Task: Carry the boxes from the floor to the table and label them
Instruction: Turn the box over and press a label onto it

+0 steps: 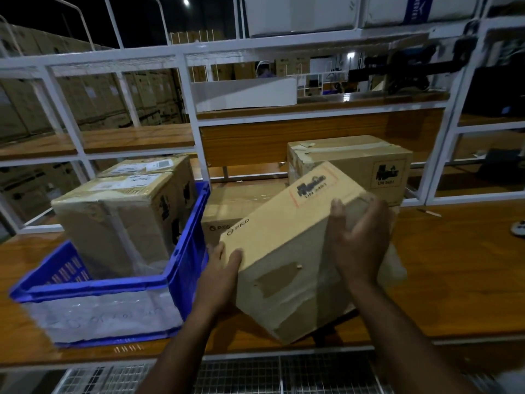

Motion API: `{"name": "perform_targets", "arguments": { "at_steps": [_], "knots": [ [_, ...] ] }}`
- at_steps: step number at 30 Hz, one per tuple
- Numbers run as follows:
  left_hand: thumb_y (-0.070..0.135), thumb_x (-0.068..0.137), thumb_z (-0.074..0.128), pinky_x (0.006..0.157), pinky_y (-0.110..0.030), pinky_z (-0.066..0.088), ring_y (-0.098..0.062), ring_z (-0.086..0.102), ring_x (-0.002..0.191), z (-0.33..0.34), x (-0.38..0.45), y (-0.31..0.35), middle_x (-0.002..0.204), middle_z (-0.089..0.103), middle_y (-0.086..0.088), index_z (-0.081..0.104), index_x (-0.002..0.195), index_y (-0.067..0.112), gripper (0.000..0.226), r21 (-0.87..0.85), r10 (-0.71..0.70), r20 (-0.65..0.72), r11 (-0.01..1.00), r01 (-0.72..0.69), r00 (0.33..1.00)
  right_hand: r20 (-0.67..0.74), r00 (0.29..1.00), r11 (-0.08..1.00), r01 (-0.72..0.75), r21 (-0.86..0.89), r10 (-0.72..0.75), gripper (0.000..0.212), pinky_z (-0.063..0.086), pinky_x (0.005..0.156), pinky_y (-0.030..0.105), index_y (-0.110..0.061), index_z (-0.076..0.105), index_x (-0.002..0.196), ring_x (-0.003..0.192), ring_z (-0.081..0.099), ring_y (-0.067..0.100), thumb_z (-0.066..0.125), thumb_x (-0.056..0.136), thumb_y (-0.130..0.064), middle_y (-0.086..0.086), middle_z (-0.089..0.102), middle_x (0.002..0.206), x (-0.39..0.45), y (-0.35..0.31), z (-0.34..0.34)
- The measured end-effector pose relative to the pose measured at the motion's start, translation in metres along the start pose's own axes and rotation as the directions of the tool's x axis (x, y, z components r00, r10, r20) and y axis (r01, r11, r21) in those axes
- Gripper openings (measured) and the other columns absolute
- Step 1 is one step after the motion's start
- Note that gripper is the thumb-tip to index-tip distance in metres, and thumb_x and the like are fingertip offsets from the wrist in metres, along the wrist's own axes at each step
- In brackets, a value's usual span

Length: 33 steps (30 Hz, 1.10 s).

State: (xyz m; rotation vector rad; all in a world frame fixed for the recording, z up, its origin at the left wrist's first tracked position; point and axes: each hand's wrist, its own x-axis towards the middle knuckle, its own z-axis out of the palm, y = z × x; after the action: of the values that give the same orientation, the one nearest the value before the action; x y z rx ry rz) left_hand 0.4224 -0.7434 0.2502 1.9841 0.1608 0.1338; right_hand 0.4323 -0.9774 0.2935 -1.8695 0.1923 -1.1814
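Note:
A tan cardboard box [287, 251] with a PICO mark is tilted over the front of the wooden table [454, 280]. My left hand [223, 268] grips its near left corner, thumb on top. My right hand [358, 240] grips its right end with curled fingers. Behind it another PICO box [227, 211] lies flat, and a taped box [352, 163] with a hazard label stands at the back. Two labelled boxes [125, 214] stand in the blue crate [187, 251] at the left.
White metal shelving [190, 103] rises behind the table with wooden shelves. A wire mesh panel [241, 373] runs below the table's front edge. A small white object [518, 228] sits at the far right. Stacked cartons fill the dark background at the left.

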Motion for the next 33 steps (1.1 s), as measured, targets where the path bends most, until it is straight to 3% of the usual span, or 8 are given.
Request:
{"name": "perform_targets", "arguments": {
  "at_steps": [3,7,10,12,16,19,23,33],
  "knots": [
    [0.090,0.072,0.047,0.103,-0.056,0.048,-0.025,0.057,0.125,0.019,0.000,-0.017,0.150,0.049,-0.003,0.030,0.154,0.035,0.101,-0.206,-0.057,0.099,0.976,0.077,0.993,0.171,0.961,0.967,0.238,-0.096,-0.219,0.056,0.042,0.099,0.050,-0.016,0.050,0.124,0.111,0.048,0.019,0.050,0.091,-0.061,0.005,0.056,0.118,0.014,-0.026,0.009],
    [0.080,0.090,0.034,0.089,-0.041,0.055,-0.017,0.059,0.119,0.029,-0.007,-0.004,0.140,0.054,0.002,0.039,0.145,0.037,0.070,-0.265,-0.027,0.128,0.962,0.060,0.991,0.333,0.876,0.888,0.423,-0.180,-0.349,0.063,0.034,0.107,0.042,-0.015,0.049,0.133,0.123,0.048,0.022,0.045,0.093,-0.064,0.006,0.056,0.130,-0.001,-0.043,0.026],
    [0.093,0.080,0.033,0.106,-0.052,0.047,-0.022,0.052,0.134,0.025,0.002,0.006,0.147,0.054,0.002,0.045,0.145,0.039,0.086,-0.345,0.026,0.075,0.939,0.001,0.997,0.450,0.805,0.851,0.500,-0.161,-0.388,0.063,0.032,0.110,0.038,-0.016,0.049,0.140,0.131,0.046,0.020,0.045,0.096,-0.060,0.005,0.055,0.140,-0.017,-0.061,0.037],
    [0.091,0.082,0.032,0.114,-0.051,0.039,-0.018,0.044,0.142,0.018,0.004,0.017,0.153,0.048,0.003,0.042,0.149,0.040,0.084,-0.345,0.136,-0.039,0.928,-0.141,0.990,0.522,0.748,0.831,0.543,-0.125,-0.410,0.057,0.032,0.112,0.037,-0.018,0.049,0.142,0.134,0.046,0.018,0.046,0.097,-0.053,0.002,0.054,0.143,-0.027,-0.070,0.045],
    [0.050,0.104,0.031,0.114,-0.022,0.031,0.002,0.029,0.145,0.001,0.001,0.047,0.162,0.028,0.014,0.028,0.157,0.036,0.055,-0.165,0.451,-0.226,0.855,-0.491,0.863,0.583,0.691,0.804,0.585,-0.105,-0.427,0.049,0.035,0.110,0.037,-0.017,0.055,0.139,0.132,0.051,0.017,0.049,0.098,-0.044,0.003,0.060,0.140,-0.036,-0.070,0.050],
    [0.028,0.102,0.035,0.120,-0.032,0.030,0.002,0.029,0.145,-0.011,0.014,0.035,0.154,0.041,0.016,0.050,0.145,0.025,0.045,0.029,0.572,-0.300,0.805,-0.592,0.763,0.617,0.683,0.810,0.573,-0.122,-0.390,0.054,0.034,0.109,0.036,-0.019,0.058,0.135,0.130,0.051,0.015,0.039,0.097,-0.053,0.000,0.062,0.137,-0.031,-0.058,0.047],
    [0.025,0.097,0.039,0.113,-0.052,0.039,-0.002,0.044,0.137,-0.018,0.025,0.023,0.127,0.061,0.019,0.071,0.118,0.020,0.038,0.159,0.607,-0.338,0.790,-0.592,0.719,0.596,0.734,0.823,0.531,-0.203,-0.326,0.058,0.031,0.109,0.037,-0.021,0.059,0.134,0.130,0.051,0.014,0.033,0.099,-0.061,-0.002,0.061,0.136,-0.015,-0.038,0.046],
    [0.033,0.099,0.048,0.097,-0.041,0.051,-0.011,0.059,0.116,-0.008,0.030,0.024,0.111,0.071,0.000,0.073,0.107,0.013,0.033,0.333,0.693,-0.381,0.720,-0.609,0.612,0.507,0.790,0.833,0.507,-0.222,-0.346,0.062,0.038,0.101,0.038,-0.019,0.070,0.119,0.119,0.061,0.015,0.033,0.097,-0.063,0.000,0.070,0.123,-0.013,-0.028,0.054]
  ]
}}
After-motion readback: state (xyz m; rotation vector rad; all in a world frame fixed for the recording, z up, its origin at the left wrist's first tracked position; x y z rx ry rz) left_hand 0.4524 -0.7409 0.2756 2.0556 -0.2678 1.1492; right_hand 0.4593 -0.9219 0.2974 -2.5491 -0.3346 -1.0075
